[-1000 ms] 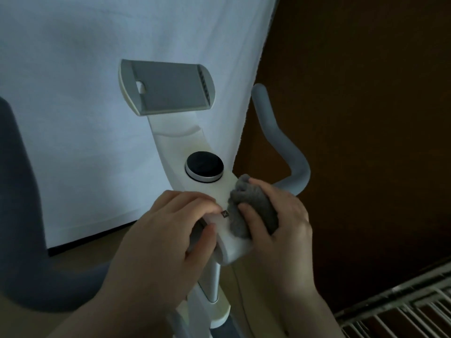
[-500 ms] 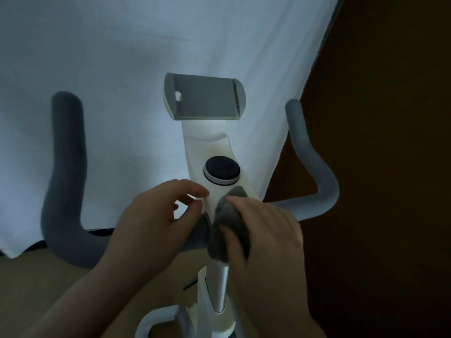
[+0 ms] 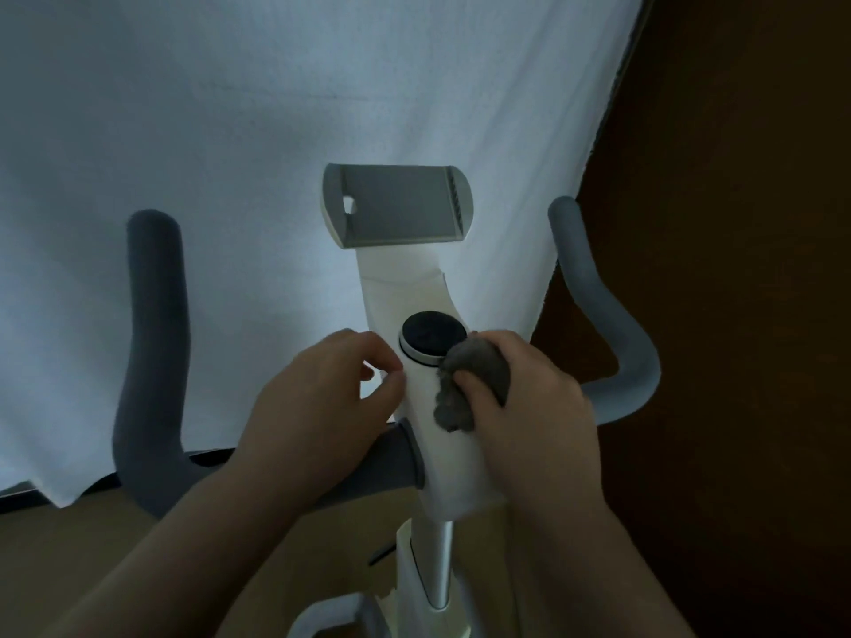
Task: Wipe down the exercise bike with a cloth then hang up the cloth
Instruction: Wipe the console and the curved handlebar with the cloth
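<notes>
Nearest the camera, two bare forearms are reaching forward over an exercise bike (image 3: 449,458), whose white central column is rising between them. On the right side of that column, the right hand (image 3: 536,407) is gripping a bunched grey cloth (image 3: 474,384), fingers and thumb curling round it, and is pressing the wad against the white casing. Just to the left of that grip, the left hand (image 3: 322,407) is resting at the column's left edge with its fingers loosely bent; whether it is clasping the casing or only touching it cannot be told. Under the left wrist, the dark grey handlebar (image 3: 152,361) is running out sideways from the column and then bending up and away to a rounded tip. Just beyond the cloth, touching or nearly touching its upper edge, a round black knob (image 3: 433,338) with a pale ring is sitting on the column. To the right of the grip, the lighter-looking grey right handlebar (image 3: 612,324) is curving outward and upward. Farther beyond the knob, a grey device holder (image 3: 398,204) is standing at the top of the column. Behind everything, a white sheet (image 3: 253,131) is hanging, with a dark brown wall (image 3: 737,269) to the right of it.
</notes>
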